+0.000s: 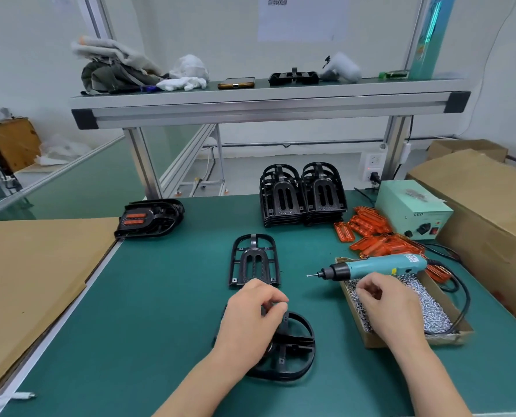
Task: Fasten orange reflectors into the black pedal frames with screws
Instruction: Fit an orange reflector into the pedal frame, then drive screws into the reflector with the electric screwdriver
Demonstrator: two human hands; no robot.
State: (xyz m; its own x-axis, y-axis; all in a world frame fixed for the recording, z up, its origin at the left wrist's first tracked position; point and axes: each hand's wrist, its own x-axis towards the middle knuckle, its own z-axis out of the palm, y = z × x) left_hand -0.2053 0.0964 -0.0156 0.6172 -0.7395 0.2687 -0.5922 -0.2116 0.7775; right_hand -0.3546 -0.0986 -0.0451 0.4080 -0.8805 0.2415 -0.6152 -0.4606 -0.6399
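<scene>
L hand grips curved black frame; R hand over shiny screws, grip unclear.

Looks like a small assembly workshop: green-mat desk, aluminium shelf at 12 o'clock, stacked pedal frames, electric screwdriver.

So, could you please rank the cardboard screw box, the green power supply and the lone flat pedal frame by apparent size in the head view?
1. cardboard screw box, though nearest the camera
2. green power supply
3. lone flat pedal frame
</scene>
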